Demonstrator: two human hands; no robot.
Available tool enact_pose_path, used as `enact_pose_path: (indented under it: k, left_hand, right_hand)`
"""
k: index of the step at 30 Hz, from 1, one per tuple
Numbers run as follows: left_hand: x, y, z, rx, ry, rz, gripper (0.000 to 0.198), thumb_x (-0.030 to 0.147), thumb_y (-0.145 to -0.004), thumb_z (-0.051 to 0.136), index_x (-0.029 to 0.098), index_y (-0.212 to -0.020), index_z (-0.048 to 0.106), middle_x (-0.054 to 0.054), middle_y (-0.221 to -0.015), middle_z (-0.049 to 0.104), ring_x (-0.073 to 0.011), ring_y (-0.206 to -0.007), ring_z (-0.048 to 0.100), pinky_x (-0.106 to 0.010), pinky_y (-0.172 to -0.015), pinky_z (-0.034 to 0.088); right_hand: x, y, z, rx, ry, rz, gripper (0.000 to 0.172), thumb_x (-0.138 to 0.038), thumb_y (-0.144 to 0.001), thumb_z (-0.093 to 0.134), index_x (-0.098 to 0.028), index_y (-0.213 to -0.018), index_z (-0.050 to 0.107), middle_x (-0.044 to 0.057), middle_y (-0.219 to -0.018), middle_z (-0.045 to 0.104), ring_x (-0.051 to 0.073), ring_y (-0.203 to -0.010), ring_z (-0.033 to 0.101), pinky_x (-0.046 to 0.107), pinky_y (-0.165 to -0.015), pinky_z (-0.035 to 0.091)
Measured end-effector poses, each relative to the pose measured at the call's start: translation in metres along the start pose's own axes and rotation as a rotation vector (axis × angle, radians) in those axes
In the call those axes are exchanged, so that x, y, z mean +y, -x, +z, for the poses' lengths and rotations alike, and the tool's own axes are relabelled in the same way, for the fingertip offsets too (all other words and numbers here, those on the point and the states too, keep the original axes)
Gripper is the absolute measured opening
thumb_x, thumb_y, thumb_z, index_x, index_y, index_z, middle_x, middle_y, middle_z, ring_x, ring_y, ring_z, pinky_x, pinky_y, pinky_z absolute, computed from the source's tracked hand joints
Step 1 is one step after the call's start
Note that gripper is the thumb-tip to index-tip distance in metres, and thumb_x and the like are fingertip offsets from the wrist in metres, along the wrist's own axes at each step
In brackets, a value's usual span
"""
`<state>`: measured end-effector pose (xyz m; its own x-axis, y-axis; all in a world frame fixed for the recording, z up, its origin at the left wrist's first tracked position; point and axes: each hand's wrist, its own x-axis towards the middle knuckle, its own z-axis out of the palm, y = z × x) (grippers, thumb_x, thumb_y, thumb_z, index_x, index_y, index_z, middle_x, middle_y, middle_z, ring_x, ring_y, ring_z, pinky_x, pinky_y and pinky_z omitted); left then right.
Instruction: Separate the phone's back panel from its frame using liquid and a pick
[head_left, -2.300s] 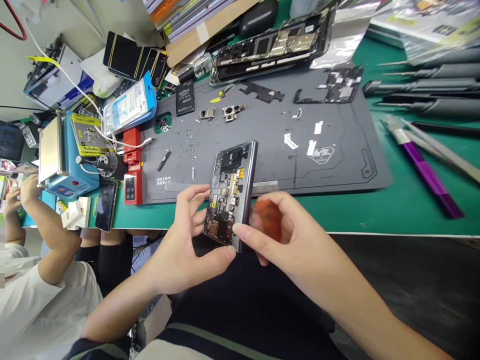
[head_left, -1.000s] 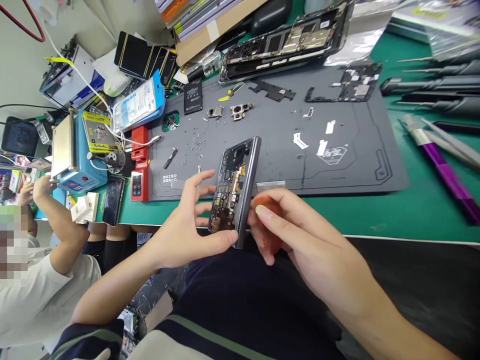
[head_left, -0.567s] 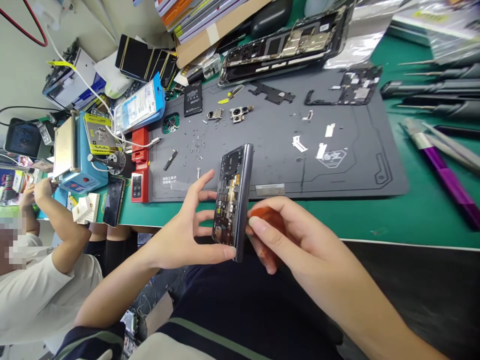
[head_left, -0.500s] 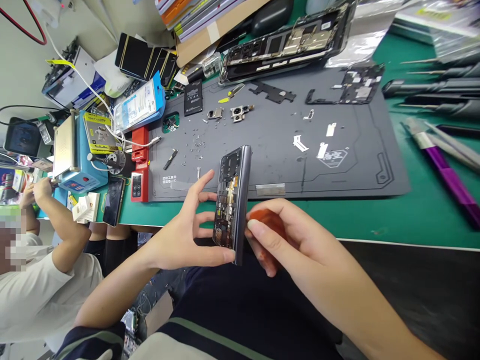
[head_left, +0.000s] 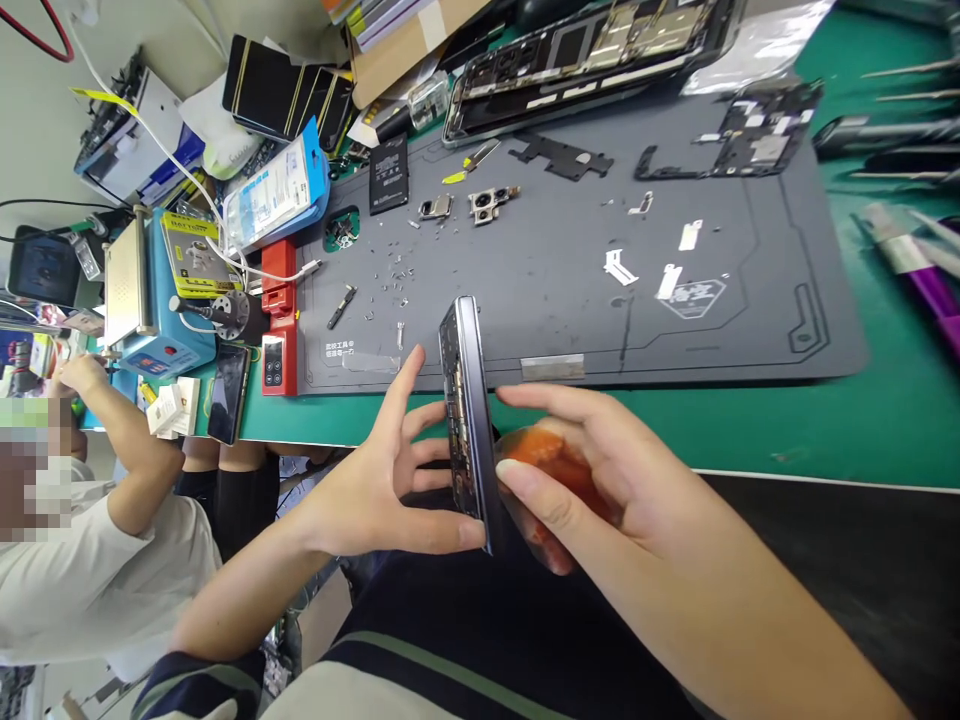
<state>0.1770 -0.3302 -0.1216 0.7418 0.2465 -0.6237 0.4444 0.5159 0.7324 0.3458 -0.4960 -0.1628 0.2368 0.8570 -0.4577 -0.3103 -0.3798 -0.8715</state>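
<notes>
My left hand [head_left: 382, 490] holds an opened phone [head_left: 472, 430] nearly on edge above the table's near edge. Its thumb presses the lower end and its fingers lie behind the inner side, where bare circuitry shows. In my right hand [head_left: 615, 460] is a thin, orange-red translucent piece [head_left: 544, 465], pinched under the thumb, with its edge against or very close to the phone's outer side. I cannot tell what kind of piece it is. Part of it is hidden by the fingers.
On the grey mat [head_left: 540, 290] lie tiny screws, a battery [head_left: 388, 175], a camera module [head_left: 491, 204] and a board cover [head_left: 562, 156]. A larger opened device [head_left: 592, 70] stands behind. Screwdrivers [head_left: 877, 135] lie at right. A co-worker [head_left: 142, 470] sits at left.
The phone has turned more edge-on, so less of its inside shows. My right hand's index finger has stretched out, and more of the orange-red piece is visible. The view has shifted slightly.
</notes>
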Motion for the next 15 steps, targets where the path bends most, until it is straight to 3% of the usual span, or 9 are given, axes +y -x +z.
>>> enact_pose_path:
  k: [5, 10, 15]
  left_hand:
    - [-0.01, 0.001, -0.004, -0.027, 0.028, -0.021, 0.162, 0.019, -0.077, 0.104, 0.061, -0.18, -0.014, -0.014, -0.189, 0.035, -0.0331, -0.154, 0.063, -0.049, -0.121, 0.061]
    - [-0.016, -0.002, -0.006, -0.05, 0.029, -0.016, 0.152, 0.023, -0.074, 0.106, 0.057, -0.184, 0.006, -0.012, -0.193, 0.031, -0.0351, -0.158, 0.06, -0.043, -0.117, 0.062]
    - [-0.016, -0.004, -0.006, -0.065, 0.082, -0.022, 0.147, 0.02, -0.075, 0.105, 0.056, -0.185, 0.014, -0.011, -0.19, 0.033, -0.0333, -0.153, 0.06, -0.035, -0.105, 0.067]
  right_hand:
    - [-0.008, -0.001, -0.002, -0.032, 0.032, 0.011, 0.068, -0.071, -0.115, 0.062, -0.048, -0.177, 0.046, -0.003, -0.085, 0.066, 0.015, -0.06, 0.067, 0.026, -0.054, 0.066]
    - [-0.014, -0.004, -0.003, -0.081, 0.068, 0.03, 0.068, -0.074, -0.114, 0.059, -0.049, -0.177, 0.051, -0.001, -0.082, 0.064, 0.015, -0.058, 0.066, 0.025, -0.053, 0.066]
    - [-0.016, -0.01, -0.004, 0.002, 0.068, 0.043, 0.064, -0.073, -0.112, 0.064, -0.049, -0.171, 0.057, -0.001, -0.087, 0.067, 0.015, -0.059, 0.066, 0.025, -0.053, 0.065]
